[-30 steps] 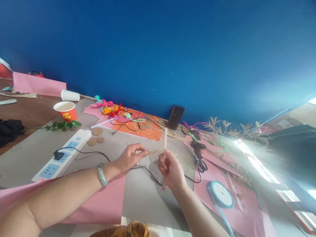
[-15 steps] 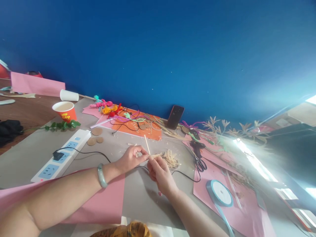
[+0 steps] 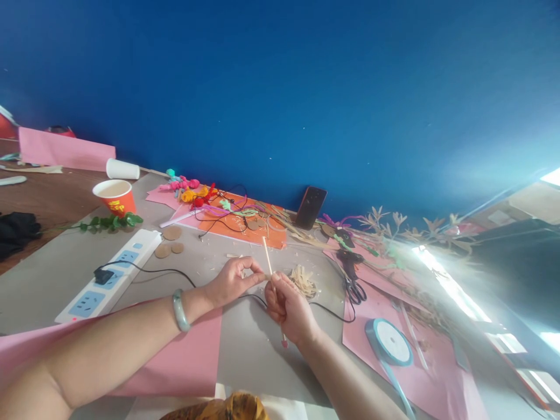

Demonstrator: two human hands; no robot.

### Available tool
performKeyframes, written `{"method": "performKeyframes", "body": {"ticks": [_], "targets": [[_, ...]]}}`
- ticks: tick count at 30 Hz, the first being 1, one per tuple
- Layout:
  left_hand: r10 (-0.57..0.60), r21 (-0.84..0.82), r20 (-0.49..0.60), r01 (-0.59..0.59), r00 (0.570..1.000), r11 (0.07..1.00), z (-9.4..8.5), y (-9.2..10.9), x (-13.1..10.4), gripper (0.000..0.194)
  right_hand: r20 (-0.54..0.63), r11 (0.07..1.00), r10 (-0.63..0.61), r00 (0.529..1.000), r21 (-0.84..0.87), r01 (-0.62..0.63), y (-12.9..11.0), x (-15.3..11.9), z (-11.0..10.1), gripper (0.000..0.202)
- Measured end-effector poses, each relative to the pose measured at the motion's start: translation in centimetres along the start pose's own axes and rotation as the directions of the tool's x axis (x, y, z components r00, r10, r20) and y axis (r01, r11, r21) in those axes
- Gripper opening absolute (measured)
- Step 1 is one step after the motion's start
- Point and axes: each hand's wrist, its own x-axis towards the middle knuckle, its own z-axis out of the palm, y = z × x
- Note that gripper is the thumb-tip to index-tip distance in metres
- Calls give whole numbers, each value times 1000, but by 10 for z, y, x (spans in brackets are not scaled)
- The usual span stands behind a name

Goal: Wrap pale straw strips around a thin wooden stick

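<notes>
My right hand (image 3: pixel 289 306) is closed around a thin pale wooden stick (image 3: pixel 266 255). Its bare end points up and away, and a small pink tip (image 3: pixel 284 344) shows below the fist. Against the stick, the thumb and forefinger of my left hand (image 3: pixel 234 281) pinch a short bit of pale, husk-like strip (image 3: pixel 266 277). Fingers hide most of the strip, so I cannot tell how far it wraps the stick. Just beyond my right hand lies a bundle of similar pale strips (image 3: pixel 303 280).
At left are a white power strip (image 3: pixel 131 256) with a plugged black cord, wooden discs (image 3: pixel 172 233) and a red paper cup (image 3: pixel 116 198). A phone (image 3: pixel 310 208) leans on the blue wall. Scissors (image 3: pixel 356 290), a glue gun (image 3: pixel 349 262) and a blue ribbon roll (image 3: pixel 389 342) lie right.
My right hand has shifted slightly right and turned, and the stick's upper end has moved right and stands more upright. The strip stretched toward the right is now mostly hidden. My left hand stays pinched.
</notes>
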Motion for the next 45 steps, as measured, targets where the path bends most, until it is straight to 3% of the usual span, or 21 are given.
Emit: {"method": "performKeyframes", "body": {"ticks": [8,13,16,22,29,39,45], "targets": [[-8,-32,-13,8,1000,999,-2,-7,2,26,9,995,-39,999,95,38,-12,-2,-6,33],[-114,-115,-18,111,993,987,-2,-7,2,30,-114,983,-124,986,119,137,-11,5,-9,32],[-147,-137,-22,143,989,980,-1,-7,1,28,-156,988,-132,979,54,142,-6,6,-8,32],[-84,-79,-33,81,996,994,0,-9,1,24,-30,989,-61,998,-134,57,7,-1,3,36],[-54,18,-31,55,998,998,1,-10,1,20,-77,973,-86,993,-223,67,8,-2,5,41],[-41,16,-17,41,999,999,0,1,0,22,-18,996,-19,1000,-91,17,2,-1,1,42],[-69,-37,-17,69,997,997,-2,-5,2,26,-5,998,-45,999,37,46,-7,-2,-3,40]]}}
